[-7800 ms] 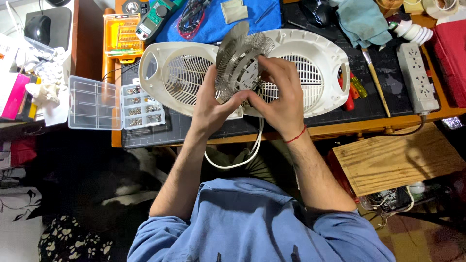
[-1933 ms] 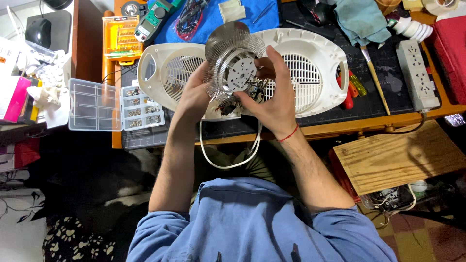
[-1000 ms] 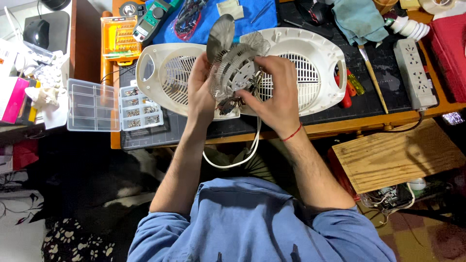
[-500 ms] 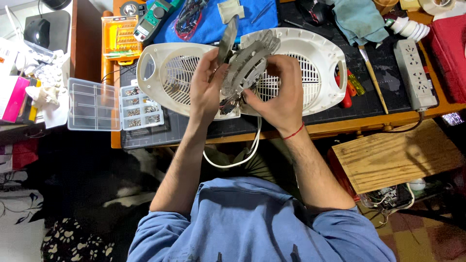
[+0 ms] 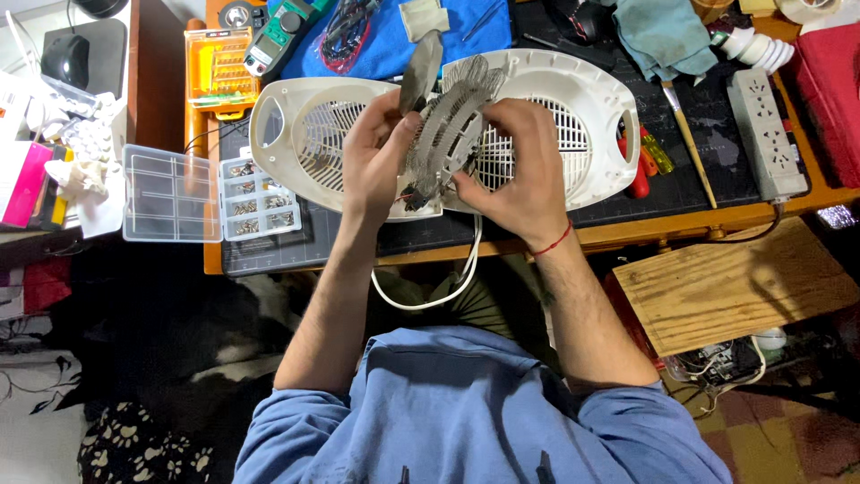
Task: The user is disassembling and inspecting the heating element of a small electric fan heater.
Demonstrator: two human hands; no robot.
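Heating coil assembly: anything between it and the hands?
Nothing visible. The left hand and right hand both grip the heating coil assembly directly, holding it tilted above the white fan housing. A white cord hangs below, clear of the fingers.

The heating coil unit [image 5: 451, 134] pinched between the fingers of both hands is dull silver-grey, striped with fine wire loops and darkened at its lower end. Under the fingers lies the fan heater shell [image 5: 598, 125] — cream-white, its two round grilles ribbed in pale slats. A red thread band [image 5: 553, 242] circles the wrist below the right hand [image 5: 520, 170]. Left of the left hand's [image 5: 376, 161] fingers, a clear parts box [image 5: 208, 194] with grey bits; above it an orange bit case [image 5: 218, 63]. Beyond the fingertips — a blue cloth [image 5: 385, 45]. The sleeves [image 5: 466, 412] are faded blue
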